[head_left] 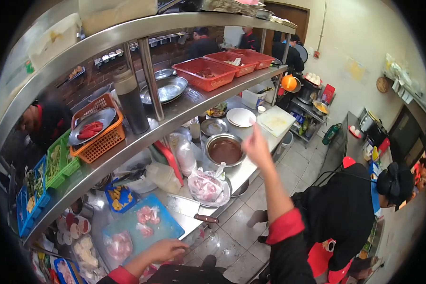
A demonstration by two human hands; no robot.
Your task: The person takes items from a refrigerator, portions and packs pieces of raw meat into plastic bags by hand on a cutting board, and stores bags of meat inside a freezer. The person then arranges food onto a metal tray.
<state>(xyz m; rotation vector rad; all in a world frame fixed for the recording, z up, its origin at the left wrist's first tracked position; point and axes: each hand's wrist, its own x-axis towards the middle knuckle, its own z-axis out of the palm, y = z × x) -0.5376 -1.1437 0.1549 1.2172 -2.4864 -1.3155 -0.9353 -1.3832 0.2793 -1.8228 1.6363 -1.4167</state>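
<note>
My left hand [168, 250] is low over the front edge of the blue cutting board [168, 222], its fingers loosely spread with nothing visible in them. Pieces of raw meat [148, 215] and a bag of meat [119, 246] lie on that board. Raised to the right of the steel bowl of brown liquid [225, 150], my right hand [257, 146] has its fingers drawn together; what they hold, if anything, is too small to make out. A cleaver [184, 208] and a plastic bag of meat [207, 186] lie between the two hands.
A steel shelf [194, 111] with red baskets [206, 73] crosses above the counter. A white cutting board [275, 121] lies at the counter's far end. A person in black [341, 213] bends close on the right; other people stand beyond the shelf.
</note>
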